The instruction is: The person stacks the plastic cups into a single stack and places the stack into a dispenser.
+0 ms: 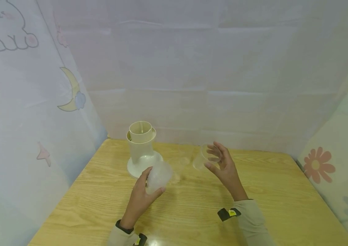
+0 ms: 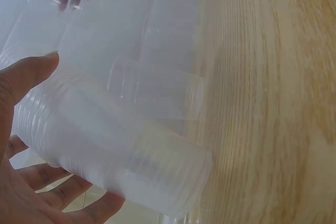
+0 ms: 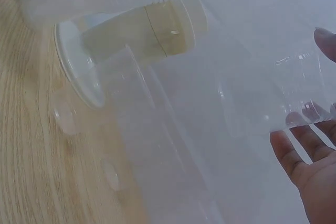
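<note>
My left hand [image 1: 143,191] grips a stack of clear plastic cups [image 2: 115,135], held tilted above the table, with the fingers on one side and the thumb on the other. Between the thumb and fingers of my right hand [image 1: 226,169] is a single clear plastic cup [image 3: 268,93]. Another clear cup [image 2: 157,90] stands on the table between the two hands, faint against the backdrop. Just beyond the left hand rises a cream-white, two-walled cylindrical holder [image 1: 140,147] on a round base, its top uncovered.
The wooden table [image 1: 186,218] runs back to a pale cloth backdrop [image 1: 168,68]. Printed cloth hangs at the left [image 1: 32,102] and right [image 1: 340,143] sides. Each wrist wears a black strap.
</note>
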`<state>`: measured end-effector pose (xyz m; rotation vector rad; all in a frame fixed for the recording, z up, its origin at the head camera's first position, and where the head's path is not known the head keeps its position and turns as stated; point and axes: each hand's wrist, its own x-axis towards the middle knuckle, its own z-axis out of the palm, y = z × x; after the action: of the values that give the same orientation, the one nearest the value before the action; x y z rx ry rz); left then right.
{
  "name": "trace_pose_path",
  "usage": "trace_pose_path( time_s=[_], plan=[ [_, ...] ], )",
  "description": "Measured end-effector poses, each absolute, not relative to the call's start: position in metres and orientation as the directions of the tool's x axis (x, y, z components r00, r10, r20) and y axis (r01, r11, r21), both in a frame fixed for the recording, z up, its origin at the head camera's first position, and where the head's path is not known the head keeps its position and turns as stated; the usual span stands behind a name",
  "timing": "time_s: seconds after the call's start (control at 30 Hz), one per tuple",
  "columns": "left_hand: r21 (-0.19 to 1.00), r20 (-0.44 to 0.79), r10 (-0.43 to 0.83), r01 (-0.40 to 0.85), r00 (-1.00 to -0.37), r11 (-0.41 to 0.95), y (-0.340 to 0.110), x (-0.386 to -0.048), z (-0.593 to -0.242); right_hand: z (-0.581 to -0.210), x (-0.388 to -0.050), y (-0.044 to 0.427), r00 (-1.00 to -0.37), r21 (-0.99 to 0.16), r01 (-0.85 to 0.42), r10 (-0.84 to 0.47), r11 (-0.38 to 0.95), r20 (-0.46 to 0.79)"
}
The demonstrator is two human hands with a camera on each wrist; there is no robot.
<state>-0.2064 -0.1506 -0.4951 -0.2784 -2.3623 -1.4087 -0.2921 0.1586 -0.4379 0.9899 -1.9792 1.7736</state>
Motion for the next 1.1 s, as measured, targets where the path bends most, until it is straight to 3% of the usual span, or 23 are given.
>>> trace_pose_path(
  time_s=[0.2,0.6,1.1],
  plan=[
    [0.807,0.402,-0.026,0.341,-0.915,0.481,-0.150,-0.207,-0.492,-0.431,-0.292,0.153,-0.682,-0.729,-0.682,-0.306,-0.066,0.665],
    [0.819,0.395,-0.023,0.341,-0.918,0.462,-0.149,-0.206,-0.491,-0.419,-0.289,0.143,-0.672,-0.735,-0.673,-0.348,-0.082,0.654],
    [0.812,0.391,-0.032,0.328,-0.920,0.483,-0.149,-0.204,-0.491,-0.407,-0.284,0.118,-0.589,-0.707,-0.675,-0.422,-0.212,0.689]
  ],
)
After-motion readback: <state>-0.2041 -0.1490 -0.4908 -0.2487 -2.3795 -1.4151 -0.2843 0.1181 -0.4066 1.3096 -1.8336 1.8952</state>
